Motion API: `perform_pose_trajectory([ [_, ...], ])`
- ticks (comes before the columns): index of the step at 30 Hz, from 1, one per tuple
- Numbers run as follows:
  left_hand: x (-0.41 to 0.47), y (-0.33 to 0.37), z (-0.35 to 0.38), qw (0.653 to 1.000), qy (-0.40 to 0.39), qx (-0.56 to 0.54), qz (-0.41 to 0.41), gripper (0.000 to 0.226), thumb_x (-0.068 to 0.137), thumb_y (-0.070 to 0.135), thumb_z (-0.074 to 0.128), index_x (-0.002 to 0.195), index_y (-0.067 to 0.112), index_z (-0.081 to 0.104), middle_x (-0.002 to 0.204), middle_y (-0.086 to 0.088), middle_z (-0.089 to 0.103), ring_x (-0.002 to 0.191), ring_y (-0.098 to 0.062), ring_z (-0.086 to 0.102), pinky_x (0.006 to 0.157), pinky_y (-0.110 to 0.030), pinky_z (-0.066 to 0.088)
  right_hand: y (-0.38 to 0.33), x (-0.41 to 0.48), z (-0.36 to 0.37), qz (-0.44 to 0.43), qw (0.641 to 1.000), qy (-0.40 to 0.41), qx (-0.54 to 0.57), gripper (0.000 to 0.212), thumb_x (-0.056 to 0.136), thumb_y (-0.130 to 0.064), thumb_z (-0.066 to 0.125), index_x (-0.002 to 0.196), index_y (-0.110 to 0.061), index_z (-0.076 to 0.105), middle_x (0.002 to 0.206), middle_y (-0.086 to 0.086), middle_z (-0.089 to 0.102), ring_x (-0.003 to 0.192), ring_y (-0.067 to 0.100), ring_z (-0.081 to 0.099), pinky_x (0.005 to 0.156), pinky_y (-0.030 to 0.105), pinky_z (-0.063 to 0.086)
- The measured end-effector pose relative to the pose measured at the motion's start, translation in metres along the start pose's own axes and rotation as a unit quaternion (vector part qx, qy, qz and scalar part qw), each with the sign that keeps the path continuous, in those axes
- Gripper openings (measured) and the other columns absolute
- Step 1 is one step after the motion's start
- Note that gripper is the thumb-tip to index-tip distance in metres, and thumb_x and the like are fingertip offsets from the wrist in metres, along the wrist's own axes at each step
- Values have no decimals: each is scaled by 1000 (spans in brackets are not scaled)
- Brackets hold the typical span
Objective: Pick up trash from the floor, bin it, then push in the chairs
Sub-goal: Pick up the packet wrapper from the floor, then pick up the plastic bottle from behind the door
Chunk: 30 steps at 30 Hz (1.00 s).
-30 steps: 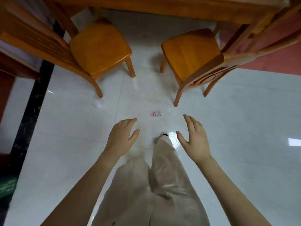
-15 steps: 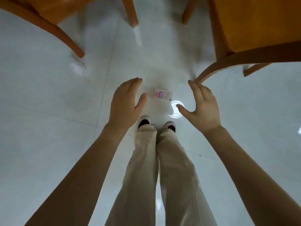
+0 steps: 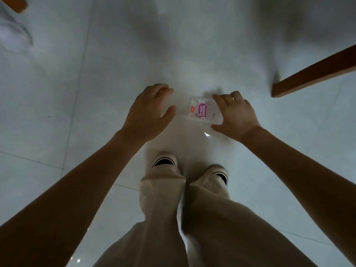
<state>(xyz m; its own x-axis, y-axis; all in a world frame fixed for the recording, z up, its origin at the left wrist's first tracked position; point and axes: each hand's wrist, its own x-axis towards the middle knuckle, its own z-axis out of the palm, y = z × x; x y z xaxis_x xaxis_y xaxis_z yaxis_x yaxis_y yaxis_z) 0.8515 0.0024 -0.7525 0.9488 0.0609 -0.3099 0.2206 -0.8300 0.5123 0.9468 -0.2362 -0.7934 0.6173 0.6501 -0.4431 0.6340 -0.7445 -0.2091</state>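
Reaching down, I see my right hand (image 3: 236,115) spread at a clear wrapper (image 3: 202,110) on the floor (image 3: 57,93), contact unclear. Left hand (image 3: 148,116) is open beside it. Far-right chair leg (image 3: 316,73) is cut off, blurred.

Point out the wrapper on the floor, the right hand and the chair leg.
wrapper (image 3: 202,110): head view, on its purple label.
right hand (image 3: 238,117): head view, back of the hand.
chair leg (image 3: 316,73): head view, mid-length of the wood.

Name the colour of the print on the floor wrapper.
Purple or magenta label with a small red mark, on a clear wrapper; head view.
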Motion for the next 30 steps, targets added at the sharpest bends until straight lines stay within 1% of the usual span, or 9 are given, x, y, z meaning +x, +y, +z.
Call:
perform_pose_trajectory([
  [2,-3,0,4,1000,-5,5,-3,46,92,31,46,129,4,54,132,-12,54,124,-26,48,102,-40,40,0,0,2,-2,999,36,5,72,58,-29,85,118,1,60,97,18,67,88,39,59,58,36,47],
  [4,-10,8,-4,1000,-4,9,3,48,92,33,45,130,4,53,132,-13,54,124,-26,48,102,-40,39,-4,-5,-8,8,997,67,23,57,61,-25,81,108,1,61,87,18,65,79,38,57,53,31,40],
  [6,-18,24,-24,1000,-2,12,11,50,92,32,45,133,3,51,134,-14,54,125,-27,48,104,-41,39,-13,-18,-35,32,994,90,53,55,63,-24,79,108,1,60,88,18,63,79,39,56,53,32,40],
  [8,-29,46,-59,1000,6,18,16,52,94,33,45,137,3,47,137,-15,53,127,-29,48,106,-43,39,-25,-41,-77,64,988,104,90,59,66,-25,80,115,0,58,98,20,60,88,40,57,57,35,45],
  [15,-92,178,-279,998,43,42,32,54,96,36,42,142,8,44,142,-12,50,131,-29,45,109,-43,35,-88,-160,-319,126,967,158,157,73,71,-36,81,128,-2,52,113,21,55,102,39,55,68,41,53],
  [19,-136,269,-427,995,84,42,42,52,95,38,42,138,10,48,139,-8,53,128,-24,48,108,-37,38,-130,-244,-481,139,949,232,164,73,71,-39,78,129,-5,50,108,17,54,96,35,53,65,34,47],
  [22,-174,331,-522,989,128,48,58,51,94,39,44,136,12,50,136,-5,55,126,-21,49,105,-35,41,-158,-299,-578,136,931,291,174,70,71,-37,78,129,-8,51,102,14,51,92,33,51,64,35,45],
  [26,-224,390,-609,974,188,42,117,49,92,36,44,132,9,54,131,-7,58,121,-23,52,102,-38,43,-185,-357,-667,146,902,367,175,64,75,-40,73,128,-10,51,100,10,50,91,27,48,64,30,39],
  [30,-264,417,-646,960,210,60,174,51,92,39,39,131,11,56,131,-6,59,123,-23,52,100,-41,45,-209,-407,-703,176,877,426,137,65,75,-41,75,127,-10,51,102,10,53,91,25,50,68,28,39],
])
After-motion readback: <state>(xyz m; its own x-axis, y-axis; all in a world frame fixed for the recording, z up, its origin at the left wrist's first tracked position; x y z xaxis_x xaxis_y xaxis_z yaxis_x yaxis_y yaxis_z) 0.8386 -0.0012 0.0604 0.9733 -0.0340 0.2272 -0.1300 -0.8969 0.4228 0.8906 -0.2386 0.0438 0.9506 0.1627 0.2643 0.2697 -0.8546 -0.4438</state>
